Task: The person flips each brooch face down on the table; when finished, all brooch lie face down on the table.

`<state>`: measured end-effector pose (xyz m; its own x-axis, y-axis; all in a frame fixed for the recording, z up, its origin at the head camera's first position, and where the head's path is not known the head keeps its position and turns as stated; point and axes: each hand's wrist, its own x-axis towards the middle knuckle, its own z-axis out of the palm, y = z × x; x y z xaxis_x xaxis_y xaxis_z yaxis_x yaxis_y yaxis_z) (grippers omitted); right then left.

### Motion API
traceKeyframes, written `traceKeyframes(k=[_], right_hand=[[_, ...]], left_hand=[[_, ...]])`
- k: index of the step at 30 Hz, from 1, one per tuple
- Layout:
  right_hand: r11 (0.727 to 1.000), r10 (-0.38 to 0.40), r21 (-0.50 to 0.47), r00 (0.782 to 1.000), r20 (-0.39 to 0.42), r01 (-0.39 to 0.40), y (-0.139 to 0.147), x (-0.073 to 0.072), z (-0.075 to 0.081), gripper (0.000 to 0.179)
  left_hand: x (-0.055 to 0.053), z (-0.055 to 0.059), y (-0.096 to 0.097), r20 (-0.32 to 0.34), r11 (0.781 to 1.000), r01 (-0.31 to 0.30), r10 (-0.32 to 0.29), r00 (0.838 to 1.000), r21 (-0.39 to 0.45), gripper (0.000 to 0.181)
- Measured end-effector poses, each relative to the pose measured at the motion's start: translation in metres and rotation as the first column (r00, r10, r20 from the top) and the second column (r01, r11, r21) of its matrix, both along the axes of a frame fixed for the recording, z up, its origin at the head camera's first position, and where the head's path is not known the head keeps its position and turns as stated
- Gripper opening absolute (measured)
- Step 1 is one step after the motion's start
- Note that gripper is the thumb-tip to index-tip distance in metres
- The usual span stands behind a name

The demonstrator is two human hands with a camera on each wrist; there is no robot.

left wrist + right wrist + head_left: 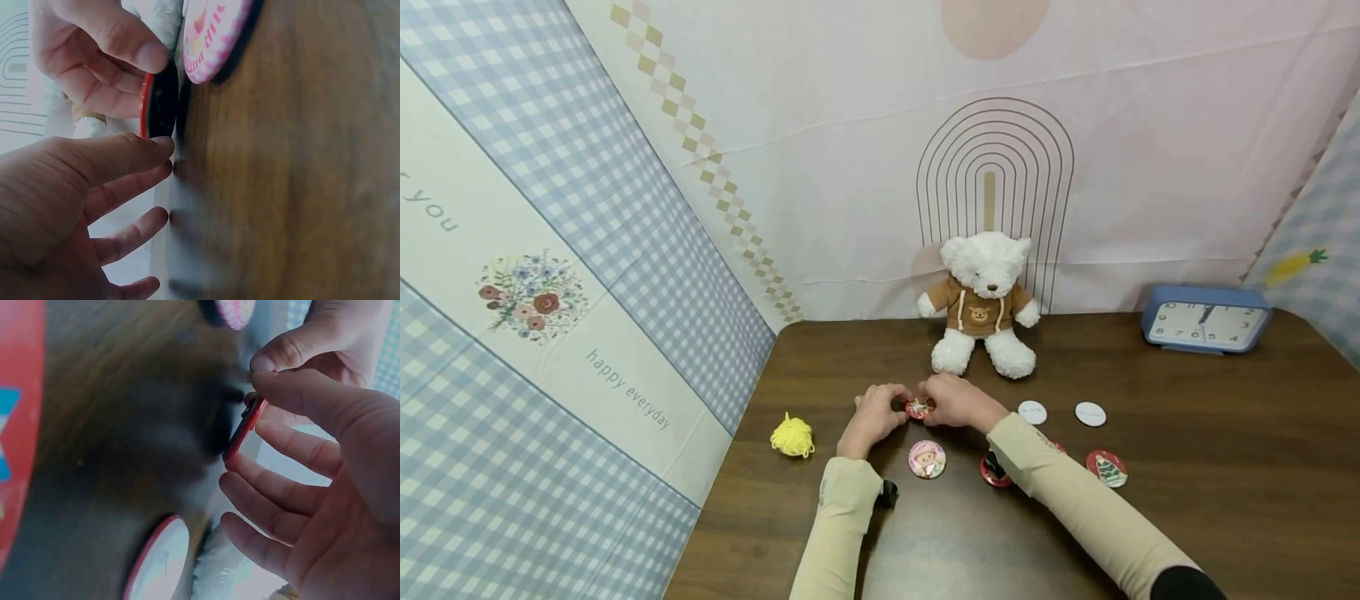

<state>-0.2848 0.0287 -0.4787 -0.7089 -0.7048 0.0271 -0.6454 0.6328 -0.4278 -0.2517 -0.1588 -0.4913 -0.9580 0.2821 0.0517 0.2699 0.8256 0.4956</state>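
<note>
Between both hands, a small round badge (917, 408) with a red rim is held just above the table, near the teddy bear's feet. Its black back (164, 103) faces the left wrist view. My left hand (876, 417) pinches one edge with thumb and forefinger, the other fingers spread. From the opposite side my right hand (958, 402) pinches the badge, its thumb on the black back. A pink badge (927, 460) with a cartoon figure lies on the table just nearer than the hands. The held badge's front is mostly covered by fingers.
A yellow yarn bundle (792, 436) lies left. The white teddy bear (985, 308) sits behind the hands; a blue clock (1206, 319) stands back right. Two white round badges (1032, 412) and a red tree badge (1107, 469) lie right. My right forearm partly covers another red badge (1000, 482).
</note>
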Motion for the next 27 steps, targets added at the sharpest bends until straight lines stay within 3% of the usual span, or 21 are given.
traceKeyframes(k=[8, 21, 27], right_hand=[[0.999, 0.007, -0.035, 0.999, 0.050, -0.005, 0.002, 0.002, 0.006, 0.013], [0.995, 0.035, -0.095, 0.999, 0.000, -0.035, 0.007, 0.006, 0.009, 0.004], [0.993, 0.042, -0.108, 0.999, -0.010, -0.042, 0.011, 0.004, 0.010, 0.004]], left_hand=[[0.001, 0.003, -0.001, -0.023, 1.000, -0.001, 0.001, 1.000, 0.015, 0.016], [0.003, 0.008, 0.000, -0.033, 1.000, -0.011, 0.012, 0.999, 0.029, 0.009], [0.003, 0.009, 0.000, -0.079, 1.000, -0.005, 0.007, 0.997, 0.027, 0.007]])
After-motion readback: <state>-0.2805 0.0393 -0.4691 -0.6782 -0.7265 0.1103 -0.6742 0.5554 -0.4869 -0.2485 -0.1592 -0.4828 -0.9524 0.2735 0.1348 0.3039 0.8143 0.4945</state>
